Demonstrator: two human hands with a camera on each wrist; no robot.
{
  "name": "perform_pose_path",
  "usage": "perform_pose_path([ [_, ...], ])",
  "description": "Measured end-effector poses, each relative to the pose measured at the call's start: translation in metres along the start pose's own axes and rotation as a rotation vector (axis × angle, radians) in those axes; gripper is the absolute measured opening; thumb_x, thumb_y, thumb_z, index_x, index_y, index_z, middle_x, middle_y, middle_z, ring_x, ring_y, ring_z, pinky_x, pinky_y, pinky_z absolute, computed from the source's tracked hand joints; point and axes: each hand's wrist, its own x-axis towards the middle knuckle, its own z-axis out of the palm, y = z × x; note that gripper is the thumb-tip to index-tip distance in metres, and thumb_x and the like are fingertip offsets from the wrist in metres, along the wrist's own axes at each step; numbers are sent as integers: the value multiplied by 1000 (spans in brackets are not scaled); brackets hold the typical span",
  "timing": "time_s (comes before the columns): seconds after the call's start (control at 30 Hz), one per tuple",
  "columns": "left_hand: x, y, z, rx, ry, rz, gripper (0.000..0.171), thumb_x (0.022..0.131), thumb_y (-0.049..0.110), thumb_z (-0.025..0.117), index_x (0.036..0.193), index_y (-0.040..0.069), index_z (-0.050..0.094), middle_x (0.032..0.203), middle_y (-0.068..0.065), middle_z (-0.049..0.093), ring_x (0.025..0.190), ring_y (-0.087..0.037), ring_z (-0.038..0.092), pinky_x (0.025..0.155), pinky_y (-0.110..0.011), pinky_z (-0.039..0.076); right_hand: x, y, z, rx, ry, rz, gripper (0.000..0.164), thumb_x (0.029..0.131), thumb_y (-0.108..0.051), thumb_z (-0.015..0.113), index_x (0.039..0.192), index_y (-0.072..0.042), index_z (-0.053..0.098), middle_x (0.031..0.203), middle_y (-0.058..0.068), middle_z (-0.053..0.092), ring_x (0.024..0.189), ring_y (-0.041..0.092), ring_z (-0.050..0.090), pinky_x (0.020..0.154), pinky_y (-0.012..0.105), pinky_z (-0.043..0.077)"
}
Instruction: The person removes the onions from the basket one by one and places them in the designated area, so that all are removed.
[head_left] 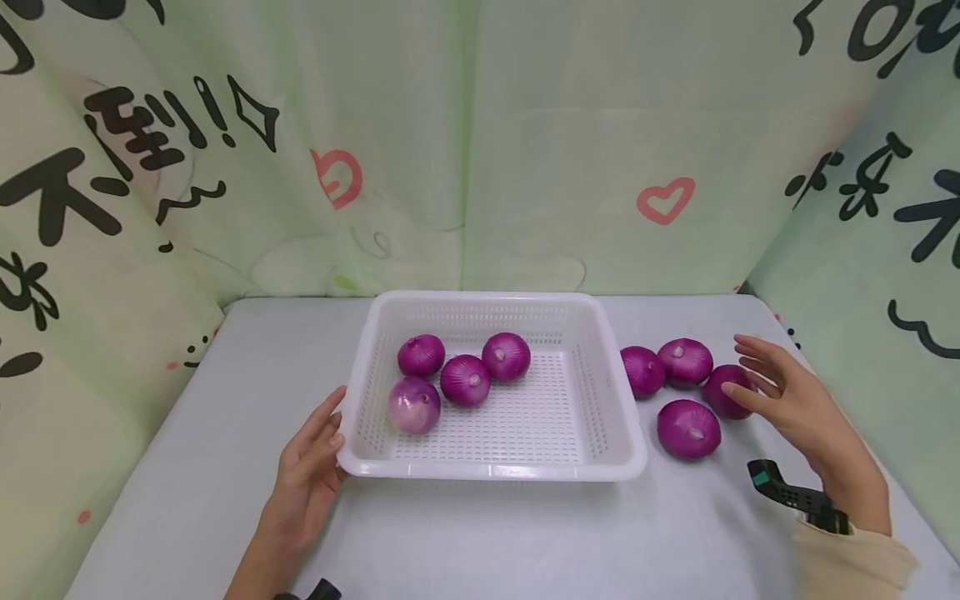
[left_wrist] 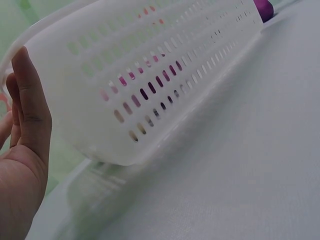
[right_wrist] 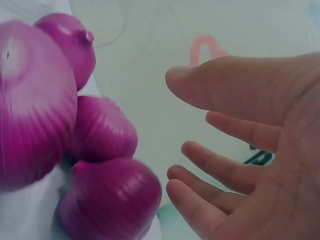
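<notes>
A white perforated plastic basket point(head_left: 491, 472) holds several purple onions point(head_left: 466, 381) in its left half. My left hand point(head_left: 306, 475) is at the basket's left end, its fingers fairly straight against the rim; the left wrist view shows these fingers point(left_wrist: 31, 95) beside the end wall. To the right of the basket, several more onions point(head_left: 688, 429) lie grouped on the table. My right hand point(head_left: 806, 404) hovers by the rightmost onion point(head_left: 722, 392), thumb and fingers spread. In the right wrist view a gap separates this hand point(right_wrist: 250, 145) from the nearest onion point(right_wrist: 112, 200).
A white-covered table point(head_left: 525, 542) bears everything. Pale green curtains point(head_left: 480, 150) with black writing and red hearts enclose its back and sides. The basket's right wall stands close to the leftmost loose onion point(head_left: 642, 372).
</notes>
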Motion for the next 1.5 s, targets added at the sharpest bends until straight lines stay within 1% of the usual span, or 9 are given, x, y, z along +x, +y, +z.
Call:
perform_pose_path([
  [0.33, -1, 0, 1, 14, 16, -11, 56, 109, 6, 42, 163, 15, 33, 132, 5, 61, 115, -10, 66, 86, -25, 58, 4, -23, 9, -6, -14, -53, 81, 102, -33, 67, 167, -17, 21, 164, 31, 30, 144, 56, 36, 85, -1, 44],
  [0.57, -1, -1, 0, 11, 2, -2, 57, 109, 6, 42, 164, 15, 32, 133, 4, 60, 117, -10, 65, 88, -25, 58, 5, -44, 20, 12, -32, -107, 80, 101, -30, 70, 166, -14, 25, 162, 31, 33, 142, 59, 39, 82, -1, 43],
  [0.77, -1, -2, 0, -5, -4, 5, 57, 109, 5, 40, 164, 14, 31, 133, 4, 61, 117, -10, 65, 88, -25, 58, 7, -68, 25, 10, -39, -177, 76, 101, -28, 70, 164, -16, 30, 162, 24, 38, 143, 52, 42, 85, 2, 46],
  [0.83, -1, -2, 0, -10, -5, 6, 57, 109, 5, 40, 164, 14, 31, 132, 4, 61, 117, -10, 65, 88, -25, 58, 10, -79, 25, -24, -52, -194, 74, 101, -30, 70, 164, -17, 32, 162, 21, 40, 143, 51, 44, 93, 14, 54],
  [0.9, -1, -2, 0, -16, -7, 8, 57, 109, 5, 41, 164, 14, 31, 132, 4, 62, 117, -10, 65, 88, -24, 58, 14, -91, 24, -45, -83, -220, 73, 100, -29, 70, 163, -18, 33, 163, 20, 40, 144, 50, 44, 99, 32, 57],
  [1.0, -1, -2, 0, -18, -13, 14, 57, 109, 5, 41, 164, 14, 31, 131, 4, 62, 116, -10, 65, 87, -24, 58, 22, -110, 23, -66, -141, -276, 71, 101, -26, 70, 162, -16, 35, 164, 19, 39, 145, 50, 44, 105, 55, 47],
  [1.23, 1, -2, 0, -14, -13, 9, 56, 109, 4, 40, 164, 14, 32, 129, 6, 62, 114, -9, 66, 85, -24, 57, 38, -155, 21, -122, -270, -322, 71, 101, -27, 70, 162, -22, 34, 166, 14, 34, 148, 48, 41, 111, 69, 42],
  [1.33, 0, -1, 1, -13, -10, 1, 56, 109, 5, 41, 164, 14, 32, 130, 5, 62, 115, -9, 65, 86, -24, 57, 46, -172, 22, -148, -308, -337, 70, 100, -29, 71, 160, -23, 37, 164, 13, 37, 147, 46, 42, 110, 70, 42],
  [1.5, -1, 2, 1, -3, -17, -8, 57, 110, 7, 42, 165, 15, 30, 134, 4, 60, 119, -9, 64, 89, -24, 57, 60, -197, 28, -207, -378, -390, 65, 100, -27, 71, 158, -18, 42, 161, 10, 43, 146, 41, 45, 115, 65, 41],
])
